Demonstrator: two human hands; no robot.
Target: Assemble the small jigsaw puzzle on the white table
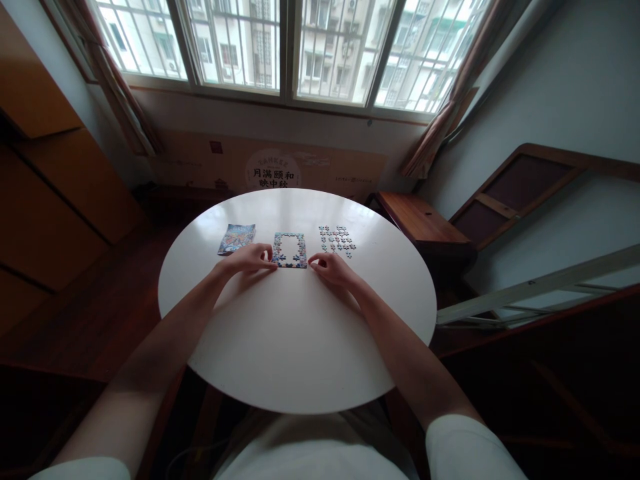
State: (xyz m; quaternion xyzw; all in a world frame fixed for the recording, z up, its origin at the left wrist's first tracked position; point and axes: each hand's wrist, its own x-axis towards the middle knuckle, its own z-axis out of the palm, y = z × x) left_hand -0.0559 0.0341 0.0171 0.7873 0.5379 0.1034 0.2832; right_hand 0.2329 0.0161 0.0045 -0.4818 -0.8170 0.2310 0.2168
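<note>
A partly assembled jigsaw puzzle (pixel 290 265) lies flat near the middle of the white round table, its border joined around a bare centre. My left hand (pixel 249 258) is at its lower left edge, fingers bent, with a gap between thumb and forefinger and the thumb tip at the edge. Just off the lower right side, my right hand (pixel 334 268) has thumb and forefinger drawn close together; anything between them is too small to make out. Loose jigsaw pieces (pixel 337 239) are spread in rough rows beyond my right hand. A colourful picture sheet (pixel 237 239) lies beyond my left hand.
The round table (pixel 300 347) reaches close to my body. Behind it are a printed panel (pixel 325 160) and barred windows (pixel 240 47). A wooden bench or low table (pixel 420 217) stands at the right, and orange-brown cabinets (pixel 45 200) line the left.
</note>
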